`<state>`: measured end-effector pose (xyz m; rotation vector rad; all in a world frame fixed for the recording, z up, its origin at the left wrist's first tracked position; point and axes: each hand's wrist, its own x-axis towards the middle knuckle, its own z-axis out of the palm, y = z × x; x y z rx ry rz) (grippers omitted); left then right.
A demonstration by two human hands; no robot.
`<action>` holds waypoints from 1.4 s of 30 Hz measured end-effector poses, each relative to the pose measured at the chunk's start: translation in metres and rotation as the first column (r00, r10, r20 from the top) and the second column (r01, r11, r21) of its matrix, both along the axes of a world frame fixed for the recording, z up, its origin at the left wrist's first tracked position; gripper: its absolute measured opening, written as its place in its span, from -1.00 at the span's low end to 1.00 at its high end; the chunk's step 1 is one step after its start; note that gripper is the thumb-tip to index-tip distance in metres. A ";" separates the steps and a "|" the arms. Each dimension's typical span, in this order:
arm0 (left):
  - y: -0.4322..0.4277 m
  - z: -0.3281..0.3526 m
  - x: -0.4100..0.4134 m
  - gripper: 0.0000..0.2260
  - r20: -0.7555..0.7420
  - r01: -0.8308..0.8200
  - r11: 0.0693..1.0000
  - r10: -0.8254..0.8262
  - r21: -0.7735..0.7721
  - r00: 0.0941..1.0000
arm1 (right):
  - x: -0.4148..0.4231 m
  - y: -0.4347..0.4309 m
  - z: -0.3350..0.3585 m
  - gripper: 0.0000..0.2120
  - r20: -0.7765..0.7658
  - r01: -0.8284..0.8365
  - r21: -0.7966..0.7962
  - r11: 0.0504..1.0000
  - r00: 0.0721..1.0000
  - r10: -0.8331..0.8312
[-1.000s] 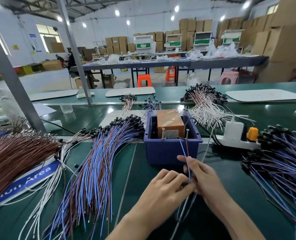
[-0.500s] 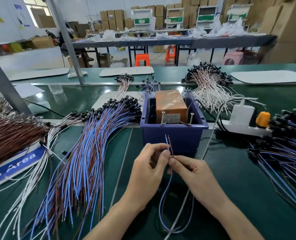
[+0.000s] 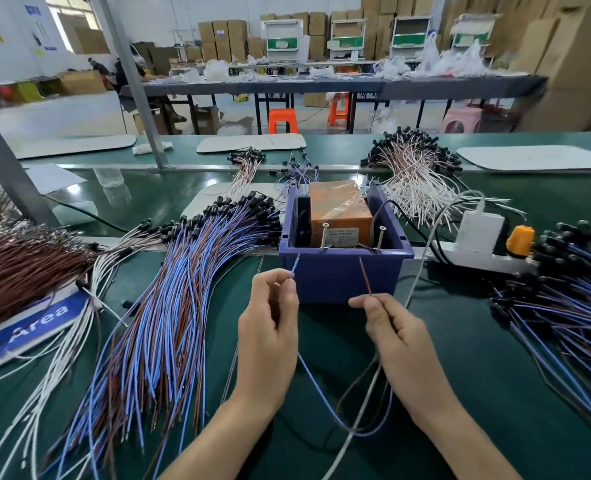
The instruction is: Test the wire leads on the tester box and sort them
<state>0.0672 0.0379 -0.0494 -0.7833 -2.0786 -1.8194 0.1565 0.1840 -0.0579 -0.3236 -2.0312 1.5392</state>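
Observation:
A blue plastic tester box (image 3: pixel 346 277) stands mid-table with an orange unit (image 3: pixel 339 211) inside and two upright screws, the left screw (image 3: pixel 324 236) and the right screw (image 3: pixel 380 238), on its front rim. My left hand (image 3: pixel 269 327) pinches the blue lead (image 3: pixel 295 266) just below the box's left front corner. My right hand (image 3: pixel 396 336) pinches the brown lead (image 3: pixel 365 275), tip pointing up under the right screw. Both leads loop down toward me and join below my hands. Neither tip touches a screw.
A large fan of blue and brown leads (image 3: pixel 169 306) lies left of the box, a brown bundle (image 3: pixel 17 268) farther left. More blue leads (image 3: pixel 571 306) pile on the right. A white power strip (image 3: pixel 477 258) with charger sits right of the box. White leads (image 3: pixel 415 178) lie behind.
My hands have moved apart, splitting the blue and brown lead ends that were held together in front of the box. The camera has tilted down and closer.

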 end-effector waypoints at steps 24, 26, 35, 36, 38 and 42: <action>0.029 -0.002 -0.012 -0.77 -0.213 -0.252 0.965 0.232 -0.072 0.949 | -0.011 0.003 0.009 -0.78 -0.182 0.278 0.093 0.956 0.949 -0.258; 0.029 -0.003 -0.014 -0.79 -0.206 -0.234 0.969 0.215 -0.075 0.955 | -0.013 0.004 0.009 -0.80 -0.189 0.297 0.122 0.947 0.944 -0.272; 0.030 -0.006 -0.016 -0.84 -0.216 -0.213 0.972 0.188 -0.103 0.958 | -0.017 0.007 0.006 -0.84 -0.144 0.319 0.135 0.938 0.943 -0.300; 0.030 -0.006 -0.016 -0.84 -0.217 -0.208 0.972 0.182 -0.105 0.959 | -0.017 0.007 0.006 -0.84 -0.142 0.322 0.136 0.937 0.942 -0.303; 0.030 -0.005 -0.016 -0.84 -0.223 -0.206 0.972 0.178 -0.109 0.959 | -0.017 0.007 0.007 -0.83 -0.145 0.328 0.138 0.935 0.940 -0.308; 0.030 -0.005 -0.017 -0.83 -0.220 -0.193 0.974 0.164 -0.118 0.962 | -0.018 0.007 0.007 -0.86 -0.150 0.330 0.125 0.936 0.939 -0.311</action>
